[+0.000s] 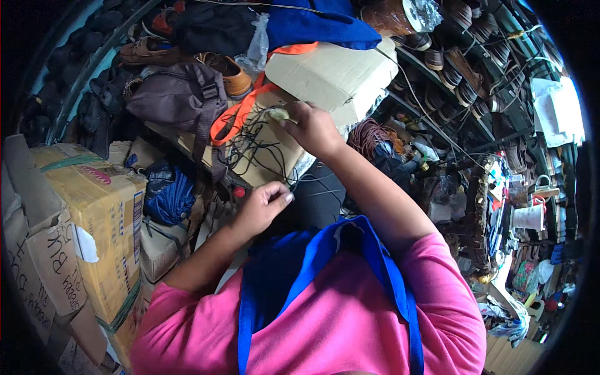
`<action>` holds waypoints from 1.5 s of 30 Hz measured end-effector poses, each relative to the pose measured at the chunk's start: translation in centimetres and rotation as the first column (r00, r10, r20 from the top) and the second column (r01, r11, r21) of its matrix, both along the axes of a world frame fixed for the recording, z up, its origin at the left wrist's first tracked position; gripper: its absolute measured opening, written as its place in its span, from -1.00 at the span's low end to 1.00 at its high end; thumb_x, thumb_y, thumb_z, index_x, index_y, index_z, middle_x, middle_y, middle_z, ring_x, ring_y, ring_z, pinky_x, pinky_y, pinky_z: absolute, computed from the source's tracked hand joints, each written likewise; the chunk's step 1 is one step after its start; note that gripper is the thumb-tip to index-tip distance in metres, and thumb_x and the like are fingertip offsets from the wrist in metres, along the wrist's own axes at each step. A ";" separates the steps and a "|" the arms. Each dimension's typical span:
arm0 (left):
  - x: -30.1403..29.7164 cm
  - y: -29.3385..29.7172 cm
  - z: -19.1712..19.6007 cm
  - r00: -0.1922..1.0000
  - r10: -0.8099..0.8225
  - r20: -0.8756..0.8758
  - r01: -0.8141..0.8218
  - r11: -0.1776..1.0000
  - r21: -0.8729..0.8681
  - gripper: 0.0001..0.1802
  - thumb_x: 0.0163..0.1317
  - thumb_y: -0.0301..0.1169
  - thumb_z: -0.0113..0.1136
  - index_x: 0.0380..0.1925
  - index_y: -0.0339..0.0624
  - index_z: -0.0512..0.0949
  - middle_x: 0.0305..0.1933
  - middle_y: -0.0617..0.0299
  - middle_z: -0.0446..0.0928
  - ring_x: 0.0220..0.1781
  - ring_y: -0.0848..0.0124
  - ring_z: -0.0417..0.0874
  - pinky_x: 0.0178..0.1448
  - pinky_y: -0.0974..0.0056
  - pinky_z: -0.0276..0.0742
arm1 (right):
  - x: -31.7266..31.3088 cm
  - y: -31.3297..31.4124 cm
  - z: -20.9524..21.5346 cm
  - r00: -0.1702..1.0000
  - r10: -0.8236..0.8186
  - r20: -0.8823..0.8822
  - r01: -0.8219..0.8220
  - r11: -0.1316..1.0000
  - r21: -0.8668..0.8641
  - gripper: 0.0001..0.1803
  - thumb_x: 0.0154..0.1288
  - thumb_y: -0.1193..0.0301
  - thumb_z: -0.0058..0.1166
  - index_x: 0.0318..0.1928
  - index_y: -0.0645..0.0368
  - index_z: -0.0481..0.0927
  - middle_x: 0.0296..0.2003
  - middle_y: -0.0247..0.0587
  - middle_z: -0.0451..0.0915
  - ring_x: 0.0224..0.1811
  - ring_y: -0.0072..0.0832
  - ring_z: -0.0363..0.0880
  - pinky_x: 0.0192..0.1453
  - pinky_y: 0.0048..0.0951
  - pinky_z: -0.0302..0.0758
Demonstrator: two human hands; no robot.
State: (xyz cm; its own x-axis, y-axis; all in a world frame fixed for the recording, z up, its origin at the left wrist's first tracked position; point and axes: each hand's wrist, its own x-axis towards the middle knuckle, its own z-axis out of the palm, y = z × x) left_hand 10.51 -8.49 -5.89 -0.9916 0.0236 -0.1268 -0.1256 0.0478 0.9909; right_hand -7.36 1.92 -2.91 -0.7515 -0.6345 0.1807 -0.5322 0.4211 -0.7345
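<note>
A tangle of thin black cord [255, 149] lies on a piece of cardboard in front of me. Just beyond it, my right hand [317, 132] is closed, its thumb and fingers round a small pale yellow-green lump [277, 114] whose kind I cannot make out. Nearer my body, my left hand [261, 211] has its fingers curled and its thumb pressed to the forefinger. Strands of the cord run to those fingertips, which pinch them. A bright orange strap [236, 119] loops along the left of the tangle.
A dark brown bag [178, 100] and brown shoes [226, 72] lie beyond the tangle, beside a pale cardboard sheet [334, 75]. Taped cartons [103, 206] are stacked at my left. Shoe-filled shelves [450, 75] rise at the far right, above a bundle of reddish cord [370, 139].
</note>
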 end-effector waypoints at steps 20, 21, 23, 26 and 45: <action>-4.5 -1.3 3.5 0.965 0.097 -0.243 -0.134 0.981 -0.142 -0.89 0.18 -0.48 0.13 -0.43 -0.34 0.48 -0.56 0.23 0.48 -0.48 0.57 0.41 -0.36 0.38 0.37 | 5.2 8.5 0.5 0.611 0.072 0.788 0.211 0.945 -0.250 -0.48 0.10 0.50 0.18 0.09 0.16 0.31 -0.21 -0.41 0.42 -0.25 -0.67 0.41 -0.23 -0.67 0.32; -4.9 -0.9 4.0 0.950 0.042 -0.310 -0.113 0.970 -0.214 -0.89 0.16 -0.49 0.14 -0.44 -0.33 0.49 -0.54 0.19 0.49 -0.48 0.50 0.45 -0.36 0.35 0.38 | 5.7 9.2 0.3 0.504 0.160 0.849 0.174 0.944 -0.281 -0.43 0.10 0.44 0.21 0.12 0.15 0.29 -0.20 -0.42 0.42 -0.24 -0.67 0.39 -0.23 -0.68 0.30; -5.3 0.1 6.4 0.929 -0.111 -0.353 -0.036 0.923 -0.384 -0.91 0.10 -0.50 0.16 -0.44 -0.31 0.49 -0.50 0.04 0.49 -0.45 0.21 0.54 -0.34 0.24 0.41 | 7.0 10.1 0.5 0.374 0.351 0.858 0.146 0.892 -0.428 -0.37 0.12 0.18 0.22 0.13 0.15 0.30 -0.29 -0.49 0.39 -0.35 -0.70 0.25 -0.33 -0.67 0.18; -5.5 1.3 7.4 0.846 -0.404 -0.347 0.197 0.843 -0.500 -0.91 0.10 -0.51 0.16 -0.41 -0.30 0.48 -0.48 0.08 0.46 -0.46 0.25 0.50 -0.33 0.29 0.38 | 7.8 10.7 0.7 0.266 0.530 0.805 0.220 0.780 -0.586 -0.47 0.20 0.03 0.11 0.02 0.12 0.39 -0.35 -0.50 0.39 -0.37 -0.73 0.25 -0.35 -0.65 0.18; -3.6 3.3 11.6 0.665 -0.678 -0.312 0.385 0.670 -0.635 -0.85 -0.02 -0.44 0.12 -0.63 -0.24 0.39 -0.63 0.11 0.30 -0.57 0.14 0.38 -0.44 0.16 0.29 | 9.5 17.1 5.0 0.583 0.361 0.728 0.101 0.857 -0.506 -0.80 0.25 0.32 0.09 -0.31 0.22 0.53 -0.50 -0.38 0.52 -0.47 -0.70 0.43 -0.39 -0.63 0.35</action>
